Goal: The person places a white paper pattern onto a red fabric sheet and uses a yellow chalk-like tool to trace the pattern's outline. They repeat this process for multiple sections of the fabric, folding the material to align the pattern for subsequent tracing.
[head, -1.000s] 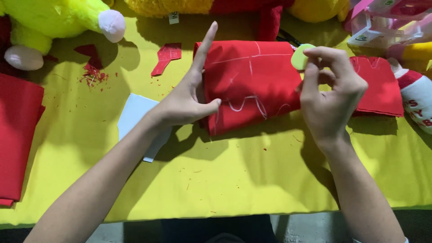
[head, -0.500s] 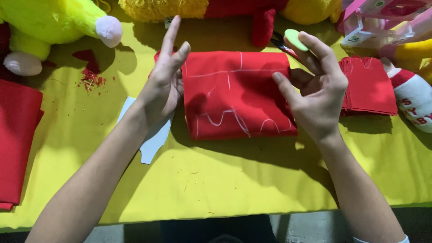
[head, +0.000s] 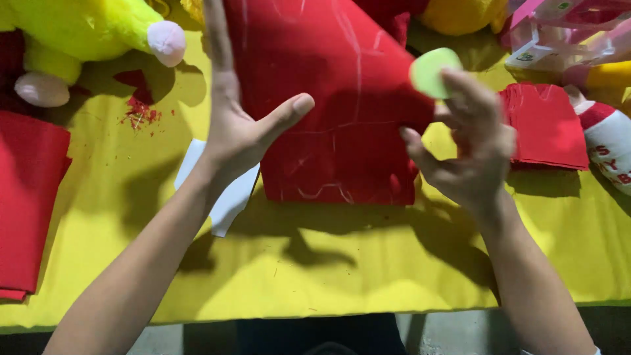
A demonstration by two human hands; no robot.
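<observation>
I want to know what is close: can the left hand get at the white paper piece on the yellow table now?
Probably yes. The left hand hangs open right above the white paper piece, and only the wrist covers part of it.

Chalk-marked red felt sheet [head: 342, 125] lifted off the yellow table; pale-green chalk disc [head: 430, 71] at its right edge.

The left hand [head: 240, 128] loses its fingertips past the top edge, and so does the upper part of the red felt piece [head: 335, 105] it lifts. The right hand [head: 470, 154] is motion-blurred, so its grip on the felt's edge and on the pale green disc [head: 428, 71] cannot be made out. The white card [head: 227, 197] lies partly under the left wrist. The yellow plush toy [head: 85, 26] is cropped at the top-left corner.
</observation>
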